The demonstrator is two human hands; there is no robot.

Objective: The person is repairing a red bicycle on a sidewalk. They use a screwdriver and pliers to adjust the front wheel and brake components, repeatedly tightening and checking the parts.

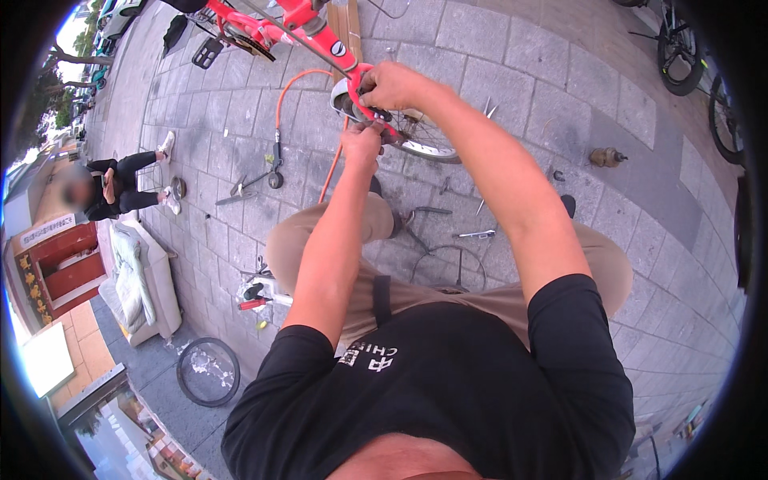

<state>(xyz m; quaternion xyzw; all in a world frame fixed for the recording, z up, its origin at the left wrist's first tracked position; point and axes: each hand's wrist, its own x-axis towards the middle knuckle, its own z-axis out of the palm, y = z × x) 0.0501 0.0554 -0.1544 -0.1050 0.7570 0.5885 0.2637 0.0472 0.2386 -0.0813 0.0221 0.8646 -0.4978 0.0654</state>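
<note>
A pink-red bicycle frame (324, 40) stands ahead of me, its spoked wheel (436, 150) pointing right. Both my hands work close together at the forked part of the frame beside the wheel. My right hand (390, 86) is closed with bent fingers against the pink tube, and its fingertips are partly hidden. Just below it, my left hand (362, 144) pinches at a small dark part (382, 116) by the wheel. What exactly either hand grips is too small to make out. A grey-white curved piece (339, 94) sits left of the fingers.
An orange hose (282, 94) runs to an inflator gauge (275, 178). Near my feet lie a ratchet-like tool (478, 234), a dark hoop (480, 268) and a rusty metal part (606, 158). Left are a seated person (120, 188), a sofa (164, 280) and a tyre (184, 376).
</note>
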